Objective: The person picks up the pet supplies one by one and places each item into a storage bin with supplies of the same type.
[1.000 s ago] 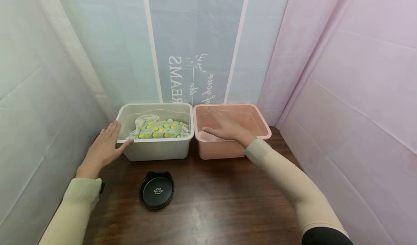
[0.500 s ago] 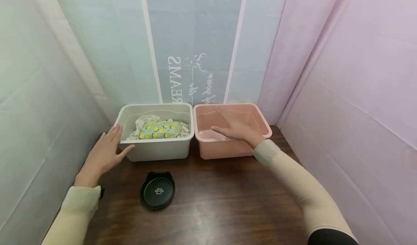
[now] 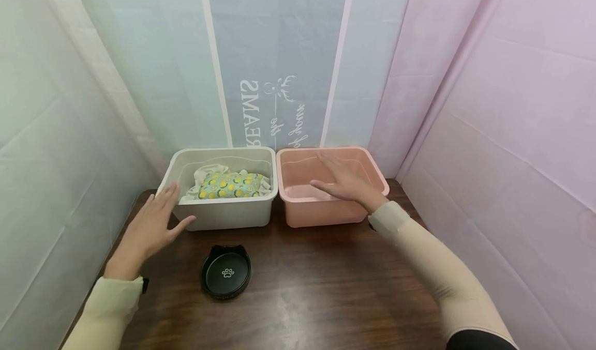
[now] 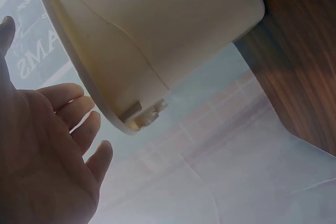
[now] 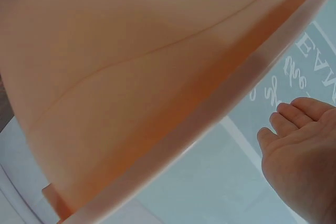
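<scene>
My left hand (image 3: pixel 151 226), fingers spread and holding nothing, is at the front left corner of a white plastic bin (image 3: pixel 228 214). In the left wrist view the fingers lie beside the rim of that white bin (image 4: pixel 173 19). Inside the bin a lemon-print cloth bundle (image 3: pixel 230 185) rests on white cloth (image 3: pixel 205 173). My right hand (image 3: pixel 344 180) is over the pink bin (image 3: pixel 321 214), its fingers straight and thumb apart, with nothing held. The right wrist view has this hand (image 5: pixel 302 150) beyond the rim of the pink bin (image 5: pixel 136 93).
A black round dish (image 3: pixel 225 275) with cat ears and a paw print sits on the dark wooden table (image 3: pixel 316 298), in front of the white bin. Fabric walls (image 3: pixel 298 45) enclose the table behind and on both sides. The two bins stand side by side.
My right hand has drifted to the right above the pink bin. The left hand has drawn back slightly toward me from the white bin's corner. Bins and dish stay put.
</scene>
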Demonstrator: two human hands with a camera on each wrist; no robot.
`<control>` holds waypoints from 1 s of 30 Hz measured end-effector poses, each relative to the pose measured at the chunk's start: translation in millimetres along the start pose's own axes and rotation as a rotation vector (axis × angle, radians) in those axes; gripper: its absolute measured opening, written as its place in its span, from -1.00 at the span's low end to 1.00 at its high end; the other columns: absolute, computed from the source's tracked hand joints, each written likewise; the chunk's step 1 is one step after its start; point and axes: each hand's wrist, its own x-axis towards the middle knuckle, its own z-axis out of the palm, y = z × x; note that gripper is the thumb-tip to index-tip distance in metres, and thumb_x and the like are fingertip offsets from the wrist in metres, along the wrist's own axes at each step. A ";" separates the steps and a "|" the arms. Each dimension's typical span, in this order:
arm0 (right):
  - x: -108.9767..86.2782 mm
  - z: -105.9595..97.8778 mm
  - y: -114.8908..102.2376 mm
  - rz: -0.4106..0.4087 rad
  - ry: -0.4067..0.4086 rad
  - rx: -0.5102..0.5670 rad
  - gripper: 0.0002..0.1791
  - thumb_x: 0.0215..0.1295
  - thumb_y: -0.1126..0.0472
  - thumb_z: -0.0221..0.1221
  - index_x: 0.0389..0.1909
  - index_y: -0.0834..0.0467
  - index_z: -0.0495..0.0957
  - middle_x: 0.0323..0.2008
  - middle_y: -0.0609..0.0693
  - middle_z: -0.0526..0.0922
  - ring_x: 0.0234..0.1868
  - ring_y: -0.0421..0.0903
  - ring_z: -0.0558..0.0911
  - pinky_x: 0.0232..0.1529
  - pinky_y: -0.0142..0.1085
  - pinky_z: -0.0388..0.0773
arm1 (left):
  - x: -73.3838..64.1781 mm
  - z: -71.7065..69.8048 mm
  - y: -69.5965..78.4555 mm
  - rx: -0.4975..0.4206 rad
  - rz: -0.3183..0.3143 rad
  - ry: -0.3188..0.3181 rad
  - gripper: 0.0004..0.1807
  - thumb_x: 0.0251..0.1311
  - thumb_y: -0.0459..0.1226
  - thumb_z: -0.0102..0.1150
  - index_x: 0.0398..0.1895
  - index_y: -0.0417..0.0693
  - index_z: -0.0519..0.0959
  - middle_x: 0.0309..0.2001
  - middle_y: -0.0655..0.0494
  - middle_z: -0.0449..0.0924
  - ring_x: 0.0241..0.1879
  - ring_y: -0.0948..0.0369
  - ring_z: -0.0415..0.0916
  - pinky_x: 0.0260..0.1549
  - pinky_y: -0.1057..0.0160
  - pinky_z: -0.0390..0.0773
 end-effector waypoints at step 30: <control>-27.8 -16.8 30.5 0.079 0.013 -0.045 0.08 0.54 -0.28 0.20 0.75 0.25 -0.06 0.72 0.23 0.02 0.73 0.24 -0.02 0.67 0.28 -0.03 | -40.9 2.4 22.4 -0.047 0.092 0.049 0.05 0.46 0.15 0.29 0.75 -0.19 0.03 0.69 -0.22 0.11 0.62 -0.20 0.15 0.71 0.15 -0.30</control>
